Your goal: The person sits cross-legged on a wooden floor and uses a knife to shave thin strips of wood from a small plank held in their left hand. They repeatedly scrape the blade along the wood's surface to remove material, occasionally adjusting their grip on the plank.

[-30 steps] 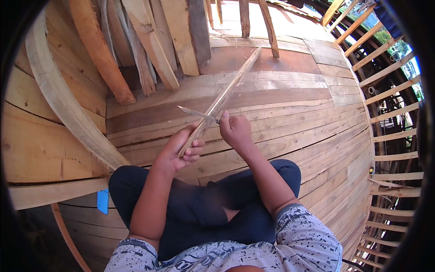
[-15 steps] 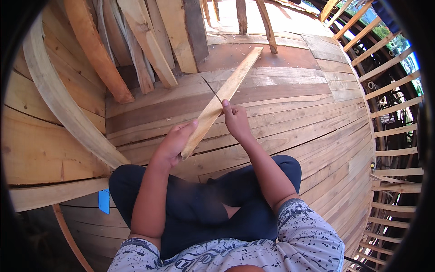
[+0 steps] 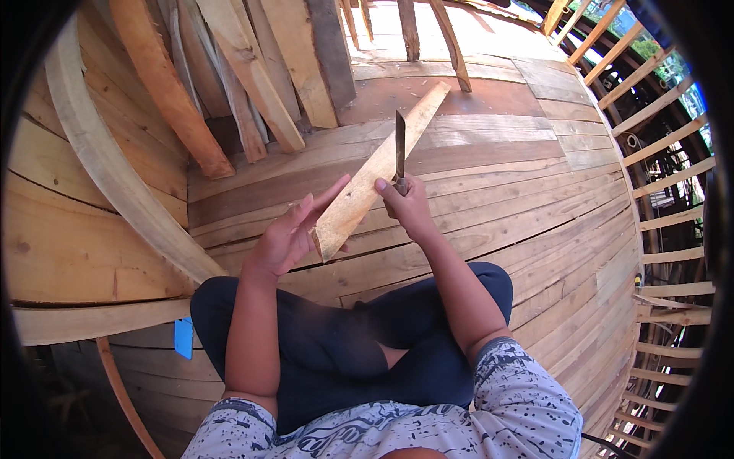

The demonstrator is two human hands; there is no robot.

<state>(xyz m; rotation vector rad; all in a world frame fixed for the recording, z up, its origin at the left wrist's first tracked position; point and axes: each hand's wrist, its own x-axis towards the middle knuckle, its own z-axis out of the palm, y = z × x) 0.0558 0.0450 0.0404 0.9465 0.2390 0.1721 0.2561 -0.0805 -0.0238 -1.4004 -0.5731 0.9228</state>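
A plank floor (image 3: 535,222) of long, light-brown boards spreads out, with dark seams between them and a reddish-brown panel (image 3: 497,101) set near its far edge. Beyond that panel, bright sunlight (image 3: 497,34) washes the boards nearly white, and two slim wooden uprights (image 3: 449,46) stand near the glare. Along the floor's left edge rises a wall (image 3: 84,245) of broad, pale boards, crossed by a curved timber rib (image 3: 107,157). Beside the floor's far left corner, rough timbers (image 3: 245,61) lean close together. Wooden slats (image 3: 673,225) line the right edge, with greenery (image 3: 673,70) visible through the upper gaps.
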